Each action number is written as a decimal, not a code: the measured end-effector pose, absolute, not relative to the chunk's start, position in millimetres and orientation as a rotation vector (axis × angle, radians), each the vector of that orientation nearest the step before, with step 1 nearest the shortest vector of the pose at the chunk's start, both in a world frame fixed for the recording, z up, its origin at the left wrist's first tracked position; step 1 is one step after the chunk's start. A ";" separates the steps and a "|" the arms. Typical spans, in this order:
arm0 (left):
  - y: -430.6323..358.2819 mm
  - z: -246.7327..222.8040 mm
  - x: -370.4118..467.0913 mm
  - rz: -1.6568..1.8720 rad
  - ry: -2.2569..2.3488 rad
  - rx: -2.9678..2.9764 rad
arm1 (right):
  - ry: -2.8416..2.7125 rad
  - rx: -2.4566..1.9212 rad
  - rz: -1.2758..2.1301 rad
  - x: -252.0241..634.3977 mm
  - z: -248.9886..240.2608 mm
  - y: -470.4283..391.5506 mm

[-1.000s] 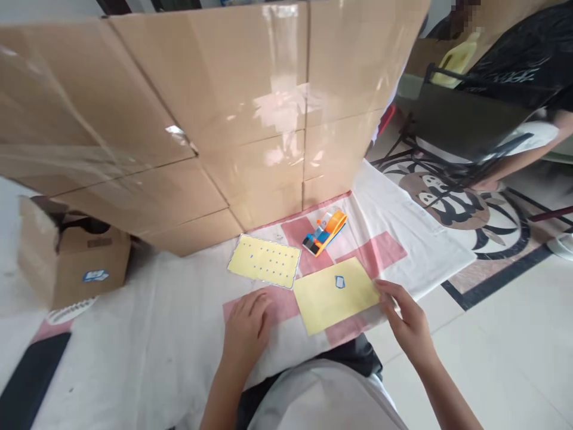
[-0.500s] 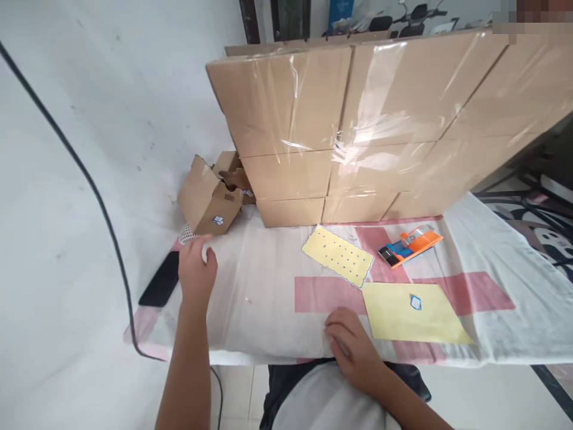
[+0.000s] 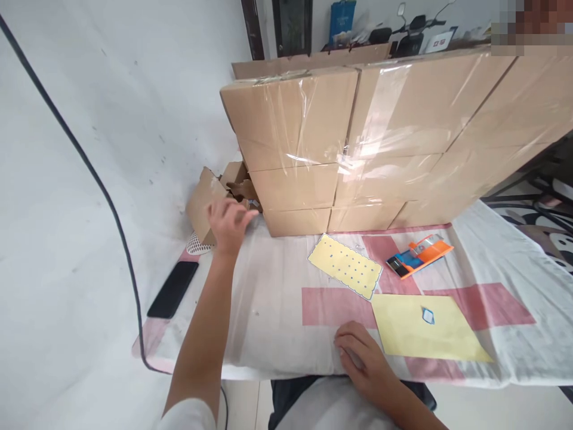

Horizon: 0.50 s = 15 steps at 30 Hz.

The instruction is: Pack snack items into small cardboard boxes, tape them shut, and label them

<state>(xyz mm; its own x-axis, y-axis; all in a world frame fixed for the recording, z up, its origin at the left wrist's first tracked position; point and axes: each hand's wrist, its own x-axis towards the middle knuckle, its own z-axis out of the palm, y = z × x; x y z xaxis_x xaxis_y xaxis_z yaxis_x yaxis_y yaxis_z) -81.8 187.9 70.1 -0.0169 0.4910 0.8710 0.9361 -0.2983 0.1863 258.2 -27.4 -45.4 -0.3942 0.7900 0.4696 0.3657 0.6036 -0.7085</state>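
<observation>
My left hand [image 3: 229,226] reaches over the small open cardboard box [image 3: 199,206]. Its fingers are spread, slightly blurred, with nothing seen between them; whether it touches the box I cannot tell. My right hand [image 3: 363,357] rests at the table's front edge, fingers loosely bent and thumb apart, with nothing visible in it. Just right of it lies a plain yellow sheet [image 3: 416,340] bearing a small blue-edged diamond-shaped piece [image 3: 428,315]. Farther back is a yellow wavy-edged card with blue dots [image 3: 347,264]. An orange and blue object [image 3: 419,257] with a clear part lies beyond the sheet.
A wall of taped cardboard boxes [image 3: 304,125] stands along the table's back. A black phone [image 3: 173,289] lies at the left, near a white perforated item [image 3: 197,245]. A black cable [image 3: 107,197] hangs on the left. White and pink cloth [image 3: 268,352] covers the table.
My left hand has moved right and forward, from beside the phone to over the cardboard box, its fingers spreading. My right hand stays at the table edge. The view has shifted slightly.
</observation>
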 end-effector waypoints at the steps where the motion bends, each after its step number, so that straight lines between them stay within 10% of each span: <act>1: 174.0 70.3 -73.7 -1.252 -1.391 -1.844 | -1.968 -0.903 0.691 257.9 -36.9 -22.6; 15: 79.8 112.8 18.7 -1.199 -0.391 -1.959 | -1.965 -0.376 0.872 249.5 105.4 63.2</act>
